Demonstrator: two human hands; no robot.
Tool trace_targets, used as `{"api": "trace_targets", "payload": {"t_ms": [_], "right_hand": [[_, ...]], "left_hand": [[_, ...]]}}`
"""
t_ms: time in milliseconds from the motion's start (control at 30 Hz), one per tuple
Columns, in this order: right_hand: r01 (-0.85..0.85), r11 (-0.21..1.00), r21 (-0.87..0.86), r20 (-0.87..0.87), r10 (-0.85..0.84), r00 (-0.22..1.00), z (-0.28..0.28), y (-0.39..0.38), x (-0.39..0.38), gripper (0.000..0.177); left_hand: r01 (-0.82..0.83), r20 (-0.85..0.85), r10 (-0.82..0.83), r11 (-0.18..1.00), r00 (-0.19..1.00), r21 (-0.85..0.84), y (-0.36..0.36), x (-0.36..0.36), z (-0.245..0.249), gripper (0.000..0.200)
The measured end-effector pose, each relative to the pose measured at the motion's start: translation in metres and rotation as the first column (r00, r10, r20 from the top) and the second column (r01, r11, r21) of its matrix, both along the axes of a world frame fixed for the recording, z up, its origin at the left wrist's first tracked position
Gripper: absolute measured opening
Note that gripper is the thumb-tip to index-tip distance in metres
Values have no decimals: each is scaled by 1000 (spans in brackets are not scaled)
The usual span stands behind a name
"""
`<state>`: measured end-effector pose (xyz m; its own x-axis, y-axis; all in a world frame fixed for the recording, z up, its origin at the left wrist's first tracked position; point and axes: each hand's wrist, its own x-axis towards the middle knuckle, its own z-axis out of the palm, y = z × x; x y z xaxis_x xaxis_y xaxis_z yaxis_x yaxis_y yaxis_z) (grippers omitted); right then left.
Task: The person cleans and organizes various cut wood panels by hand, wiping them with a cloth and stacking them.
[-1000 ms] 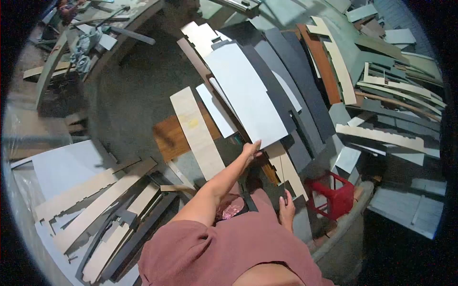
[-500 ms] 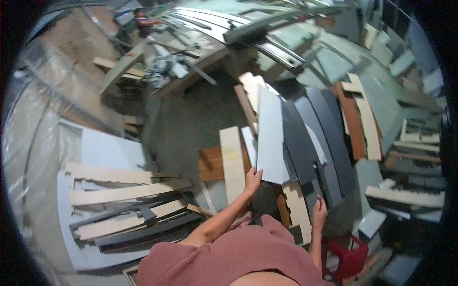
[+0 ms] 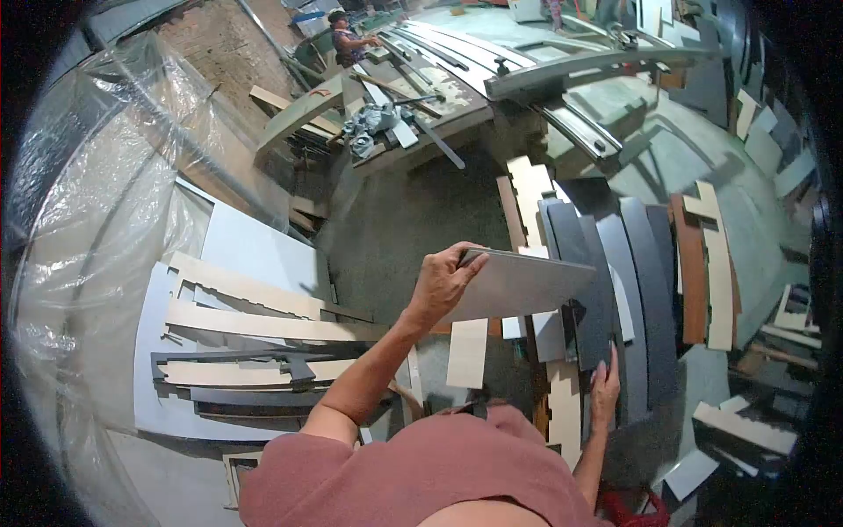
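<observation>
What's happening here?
A person holds a pale grey panel by one end in the left hand, tilted over a spread of loose boards. The right hand is by the near end of a dark panel; whether it grips it is unclear. To the left, pale notched strips lie on a white sheet.

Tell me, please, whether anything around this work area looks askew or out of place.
Mildly, yes: on the far bench, a crumpled grey bundle looks untidy, and a grey strip juts past the near edge. No clear spill or damage shows.
</observation>
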<state>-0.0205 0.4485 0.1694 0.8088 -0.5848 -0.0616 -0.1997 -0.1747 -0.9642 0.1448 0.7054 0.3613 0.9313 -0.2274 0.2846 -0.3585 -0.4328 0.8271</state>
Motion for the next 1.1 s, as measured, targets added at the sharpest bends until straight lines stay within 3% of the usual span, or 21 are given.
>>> {"api": "trace_targets", "payload": {"t_ms": [33, 100, 167, 233, 267, 333, 400, 467, 567, 700, 900, 967, 1000, 1033, 1067, 1100], "right_hand": [[8, 1000, -22, 48, -7, 999, 19, 3, 0, 35], [-196, 969, 150, -116, 214, 970, 66, -1, -3, 38], [-323, 945, 60, -10, 324, 946, 97, 9, -5, 37], [-482, 865, 137, 99, 473, 876, 131, 21, -8, 37], [-461, 875, 145, 98, 451, 887, 141, 26, -7, 37], [-605, 796, 26, 238, 583, 777, 153, 36, -5, 37], [-595, 803, -9, 204, 584, 785, 151, 36, -2, 37], [-575, 817, -25, 163, 571, 804, 142, 35, -2, 37], [-519, 851, -84, 181, 525, 832, 116, 29, 0, 36], [-461, 885, -68, 21, 463, 886, 80, 7, 8, 35], [-238, 967, -91, -115, 227, 967, -72, -57, 46, 40], [-160, 970, -183, -219, 118, 969, -132, -82, 53, 39], [-101, 913, -396, -156, 41, 987, -196, -96, 60, 39], [-91, 915, -394, -151, 33, 988, -179, -96, 57, 39], [-27, 985, 170, -155, 53, 986, -142, -93, 49, 40], [44, 733, 679, -145, 75, 987, -115, -88, 45, 41]], "left_hand": [[52, -22, -50, 996, 998, 74, -5, -4, 7, 23], [156, -103, -141, 976, 985, 150, -14, -8, 9, 23], [138, 57, -151, 974, 987, 181, -21, -9, 5, 22], [163, 69, -185, 955, 980, 250, -28, -15, 10, 21], [143, 101, -183, 938, 978, 315, -31, -18, 11, 20], [167, 105, -209, 935, 972, 314, -33, -22, 6, 19], [182, 105, -224, 933, 969, 311, -35, -26, 6, 18], [139, 96, -194, 901, 976, 411, -37, -32, 12, 16], [150, 28, -167, 937, 985, 317, -41, -40, 17, 15], [120, 47, -145, 931, 988, 344, -41, -46, 18, 18], [90, 10, -98, 946, 995, 312, -32, -51, 10, 19], [82, 4, -88, 948, 996, 307, -27, -53, 7, 19], [72, -15, -71, 953, 997, 295, -24, -53, 5, 20], [62, -32, -56, 957, 998, 284, -23, -52, 4, 21], [69, -29, -63, 955, 998, 287, -22, -51, 5, 21], [48, -58, -32, 956, 998, 288, -22, -51, 5, 22]]}}
